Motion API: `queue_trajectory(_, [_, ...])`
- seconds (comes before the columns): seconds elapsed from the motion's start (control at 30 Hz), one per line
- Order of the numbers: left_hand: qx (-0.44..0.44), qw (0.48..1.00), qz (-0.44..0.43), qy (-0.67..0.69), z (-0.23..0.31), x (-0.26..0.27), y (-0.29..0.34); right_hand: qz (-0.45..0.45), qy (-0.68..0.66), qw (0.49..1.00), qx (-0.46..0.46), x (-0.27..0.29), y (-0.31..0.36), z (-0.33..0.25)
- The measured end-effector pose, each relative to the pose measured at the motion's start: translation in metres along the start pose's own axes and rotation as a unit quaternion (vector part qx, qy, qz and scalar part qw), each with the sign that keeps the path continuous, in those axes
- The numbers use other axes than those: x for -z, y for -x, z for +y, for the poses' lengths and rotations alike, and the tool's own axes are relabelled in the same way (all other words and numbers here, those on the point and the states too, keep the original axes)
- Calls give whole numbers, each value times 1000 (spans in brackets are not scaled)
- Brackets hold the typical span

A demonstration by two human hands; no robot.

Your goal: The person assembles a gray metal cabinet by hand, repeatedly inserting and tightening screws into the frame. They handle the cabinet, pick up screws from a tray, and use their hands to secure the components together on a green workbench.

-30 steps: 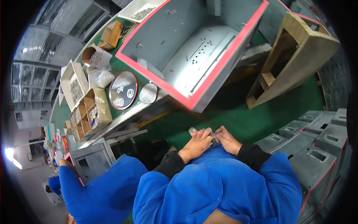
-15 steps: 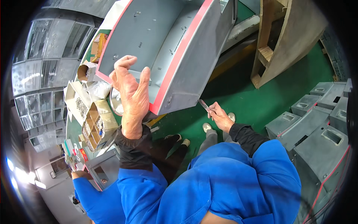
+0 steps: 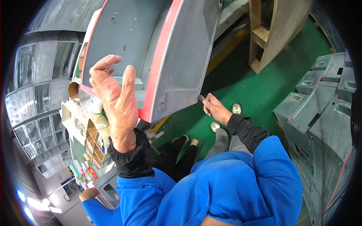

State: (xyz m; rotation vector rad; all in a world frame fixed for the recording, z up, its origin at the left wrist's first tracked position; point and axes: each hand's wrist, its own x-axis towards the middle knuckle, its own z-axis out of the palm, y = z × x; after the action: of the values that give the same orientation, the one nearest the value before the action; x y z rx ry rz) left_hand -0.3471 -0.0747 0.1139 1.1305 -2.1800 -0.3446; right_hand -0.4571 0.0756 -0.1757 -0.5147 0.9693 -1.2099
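A grey metal cabinet with red-edged rims is in front of me, its open side toward the left. My left hand is raised at the opening, thumb apart from partly curled fingers, with nothing in it. Whether it touches the red rim behind it I cannot tell. My right hand pinches a small flat metal blade whose tip is at the cabinet's lower right corner. Most of the blade is hidden or seen edge-on; its exact kind is unclear.
Open cardboard boxes with small parts stand at the left, near a clear plastic bag. A co-worker's blue sleeve shows lower left. Grey metal housings are stacked at the right. A wooden frame stands at the far right.
The view has shifted, and the cabinet appears further left and up. My right hand has brought the blade against the cabinet's corner. My left hand stays raised by the opening.
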Motion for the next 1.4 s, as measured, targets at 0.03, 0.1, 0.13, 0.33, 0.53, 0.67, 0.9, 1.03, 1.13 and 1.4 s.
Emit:
queue_trajectory(0.03, [-12, 1000, -3, 5, -2, 0, -1, -13, -12, 1000, -14, 1, -2, 2])
queue_trajectory(0.1, [-9, 1000, -1, 14, -1, -1, 0, -27, -19, 999, -33, 5, -5, 3])
queue_trajectory(0.13, [-8, 1000, 0, 18, 0, -1, 0, -28, -15, 999, -36, 3, -6, -1])
queue_trajectory(0.33, [-19, 1000, 0, 5, 1, 0, 1, -28, 190, 981, -2, 10, -11, -22])
queue_trajectory(0.53, [-30, 999, 8, 7, 0, -1, 1, -98, 598, 740, 293, 44, -35, -30])
queue_trajectory(0.67, [-27, 1000, 6, 0, -1, -2, -1, -99, 657, 668, 335, 43, -32, -42])
queue_trajectory(0.9, [-17, 1000, 4, 7, 1, 0, 1, -56, 105, 992, -52, 10, -10, -32])
queue_trajectory(1.03, [-3, 1000, 5, 0, 4, 1, 3, -111, 529, 808, 233, 33, -25, -35])
queue_trajectory(1.13, [0, 999, 12, 30, 5, -5, 1, -147, 603, 702, 349, 42, -33, -60])
queue_trajectory(1.4, [-2, 1000, 12, 9, 3, -2, -1, -105, 655, 675, 321, 41, -26, -50])
